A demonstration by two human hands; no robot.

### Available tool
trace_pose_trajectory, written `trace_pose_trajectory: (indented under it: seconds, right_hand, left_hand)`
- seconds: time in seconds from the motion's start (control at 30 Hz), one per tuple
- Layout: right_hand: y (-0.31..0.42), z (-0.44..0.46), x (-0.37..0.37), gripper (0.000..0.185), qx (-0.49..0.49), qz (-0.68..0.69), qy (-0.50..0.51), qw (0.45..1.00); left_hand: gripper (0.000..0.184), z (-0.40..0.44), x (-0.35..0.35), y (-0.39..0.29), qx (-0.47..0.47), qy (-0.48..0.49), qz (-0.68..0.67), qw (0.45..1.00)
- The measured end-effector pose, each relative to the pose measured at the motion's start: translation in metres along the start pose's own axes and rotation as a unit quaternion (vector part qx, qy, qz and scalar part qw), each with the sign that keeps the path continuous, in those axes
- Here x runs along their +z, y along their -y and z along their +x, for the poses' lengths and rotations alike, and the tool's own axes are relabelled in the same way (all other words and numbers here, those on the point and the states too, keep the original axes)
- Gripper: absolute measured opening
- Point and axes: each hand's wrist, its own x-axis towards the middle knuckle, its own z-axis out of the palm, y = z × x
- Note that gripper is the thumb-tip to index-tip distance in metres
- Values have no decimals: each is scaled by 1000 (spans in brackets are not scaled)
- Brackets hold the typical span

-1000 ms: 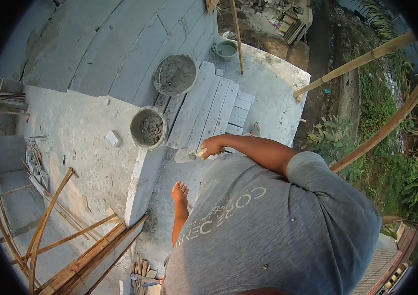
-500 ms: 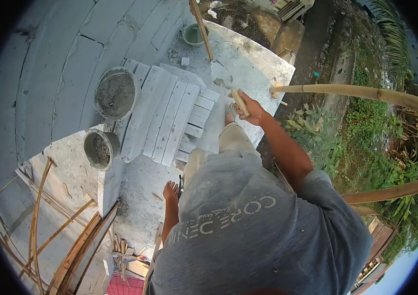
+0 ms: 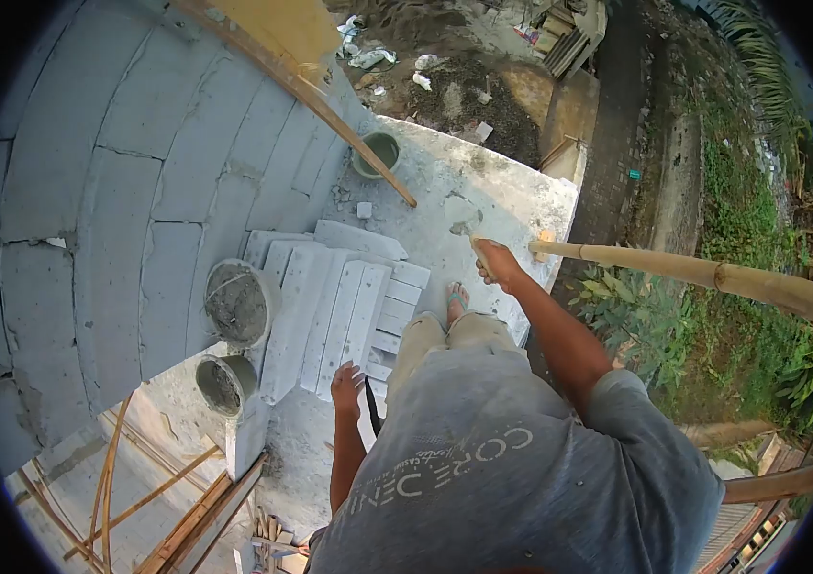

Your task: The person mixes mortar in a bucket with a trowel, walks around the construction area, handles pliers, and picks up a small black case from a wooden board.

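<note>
Over the pale concrete slab (image 3: 425, 153), the right hand (image 3: 495, 263) is closed round the handle of a trowel (image 3: 465, 216), whose mortar-smeared blade points away from the person, between the slanting wooden pole (image 3: 339, 124) and the bamboo pole (image 3: 693, 273). Beside the stack of light blocks (image 3: 354, 306), the left hand (image 3: 347, 387) holds nothing, its fingers loosely extended; whether it touches a block cannot be told. Along the stack's far side from the trowel sit two mortar buckets, one larger (image 3: 239, 304), one smaller (image 3: 224, 385).
</note>
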Motion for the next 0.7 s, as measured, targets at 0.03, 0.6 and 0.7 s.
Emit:
trace_pose_trajectory:
  seconds: [0.03, 0.6, 0.7]
  right_hand:
    - [-4, 8, 0, 36, -15, -28, -46, 998]
    - [87, 184, -109, 30, 20, 75, -189, 979]
    - [114, 212, -140, 26, 80, 58, -169, 981]
  left_hand:
    - [45, 1, -1, -4, 0, 0, -2, 1000]
    - [45, 30, -27, 88, -25, 10, 235, 972]
    - [43, 20, 47, 20, 69, 25, 103, 992]
